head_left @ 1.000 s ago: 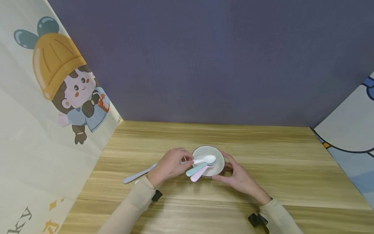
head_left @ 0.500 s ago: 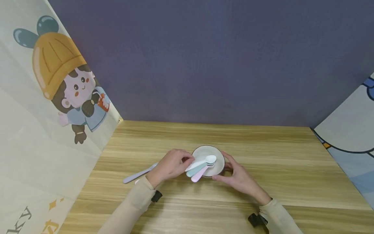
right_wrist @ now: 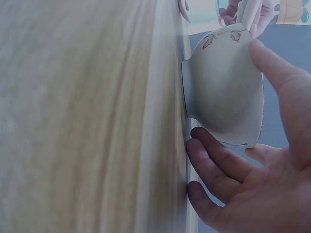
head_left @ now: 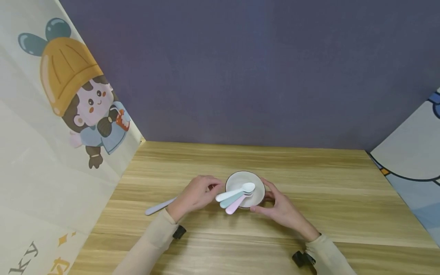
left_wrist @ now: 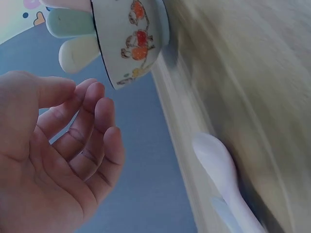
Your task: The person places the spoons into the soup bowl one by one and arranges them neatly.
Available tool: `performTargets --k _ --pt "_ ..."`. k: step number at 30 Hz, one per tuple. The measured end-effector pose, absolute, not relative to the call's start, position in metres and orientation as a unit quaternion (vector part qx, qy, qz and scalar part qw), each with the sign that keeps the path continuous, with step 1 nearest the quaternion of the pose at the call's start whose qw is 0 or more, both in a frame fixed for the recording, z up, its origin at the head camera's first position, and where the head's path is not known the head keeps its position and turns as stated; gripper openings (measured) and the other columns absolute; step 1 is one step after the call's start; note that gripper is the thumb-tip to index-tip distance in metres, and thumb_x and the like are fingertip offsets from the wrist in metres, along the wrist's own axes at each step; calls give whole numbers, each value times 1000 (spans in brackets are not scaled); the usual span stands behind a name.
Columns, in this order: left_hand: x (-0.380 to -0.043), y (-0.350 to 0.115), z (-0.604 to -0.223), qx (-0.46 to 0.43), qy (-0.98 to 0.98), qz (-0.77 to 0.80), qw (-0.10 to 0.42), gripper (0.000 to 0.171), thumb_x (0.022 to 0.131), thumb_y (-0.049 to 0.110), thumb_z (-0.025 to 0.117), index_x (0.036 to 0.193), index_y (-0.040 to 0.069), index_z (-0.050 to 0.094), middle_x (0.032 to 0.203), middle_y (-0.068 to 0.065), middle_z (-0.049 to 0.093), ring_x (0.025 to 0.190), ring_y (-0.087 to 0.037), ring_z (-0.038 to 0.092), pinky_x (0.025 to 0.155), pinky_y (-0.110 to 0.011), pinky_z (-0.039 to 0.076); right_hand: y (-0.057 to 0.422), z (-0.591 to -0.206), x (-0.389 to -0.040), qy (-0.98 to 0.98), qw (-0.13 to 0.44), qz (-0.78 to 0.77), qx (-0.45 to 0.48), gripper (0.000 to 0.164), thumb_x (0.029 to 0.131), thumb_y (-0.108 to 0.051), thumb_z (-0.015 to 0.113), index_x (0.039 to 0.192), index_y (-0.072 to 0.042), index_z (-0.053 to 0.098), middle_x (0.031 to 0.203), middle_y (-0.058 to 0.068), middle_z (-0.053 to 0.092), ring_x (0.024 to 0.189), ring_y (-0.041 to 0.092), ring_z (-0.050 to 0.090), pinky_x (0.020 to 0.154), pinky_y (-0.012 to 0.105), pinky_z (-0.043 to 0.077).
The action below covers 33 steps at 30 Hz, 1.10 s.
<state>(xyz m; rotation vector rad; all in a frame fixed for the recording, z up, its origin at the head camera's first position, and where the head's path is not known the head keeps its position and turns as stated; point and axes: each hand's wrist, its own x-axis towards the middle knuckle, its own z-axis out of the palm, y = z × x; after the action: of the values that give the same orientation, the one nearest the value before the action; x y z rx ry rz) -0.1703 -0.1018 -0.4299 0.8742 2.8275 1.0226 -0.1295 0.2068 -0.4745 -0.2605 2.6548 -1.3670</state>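
Observation:
A white bowl [head_left: 237, 179] with a dark rim stands on the table, and painted red-orange figures show on its side in the left wrist view. Leaning in it are a white spoon [head_left: 227, 195], a mint-green spoon [head_left: 231, 200] and a pink spoon [head_left: 235, 205], handles out over the left rim. My right hand [head_left: 283, 210] holds the bowl from the right, thumb at the near side. Just left of the handles is my left hand [head_left: 196, 195], fingers loosely bent, holding nothing. Beyond it lies a greyish-lavender spoon [head_left: 159, 206], partly hidden by that hand.
In the left wrist view, a pale pinkish spoon [left_wrist: 218, 165] lies on the wooden table with a bluish handle [left_wrist: 226, 213] beside it. A dark blue panel [head_left: 240, 76] rises behind the table [head_left: 309, 164], and a cartoon-printed wall [head_left: 41, 152] stands at the left.
My left hand has let go of the white spoon and drawn back to the left. That spoon's handle has come down onto the bowl's rim. The right hand stays at the bowl.

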Motion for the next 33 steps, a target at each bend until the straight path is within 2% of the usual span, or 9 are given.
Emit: performTargets --k 9,14,27,33 --pt "-169 -117 -437 259 910 323 16 24 106 22 64 115 9 82 97 2 78 81 -5 65 75 -23 56 208 -475 -129 882 73 -458 -86 111 82 -47 92 168 -17 29 131 13 76 126 29 70 116 69 39" --pt "-170 -124 -442 259 913 314 7 22 105 21 66 114 8 82 95 4 77 80 -5 65 76 -23 57 209 -476 -129 879 75 -464 -87 110 82 -46 92 168 -18 29 131 13 75 127 29 70 116 69 39" --pt "-170 -135 -446 237 922 306 11 21 103 21 68 114 10 82 101 2 79 83 -6 66 76 -23 55 210 -477 -131 882 71 -456 -92 111 82 -46 92 168 -16 29 128 11 77 123 26 71 116 68 40" --pt "-170 -144 -450 229 925 304 9 20 102 20 69 113 10 82 99 3 78 82 -5 65 76 -24 55 210 -477 -132 884 73 -452 -91 111 82 -47 92 168 -17 28 127 9 77 122 25 71 115 67 41"
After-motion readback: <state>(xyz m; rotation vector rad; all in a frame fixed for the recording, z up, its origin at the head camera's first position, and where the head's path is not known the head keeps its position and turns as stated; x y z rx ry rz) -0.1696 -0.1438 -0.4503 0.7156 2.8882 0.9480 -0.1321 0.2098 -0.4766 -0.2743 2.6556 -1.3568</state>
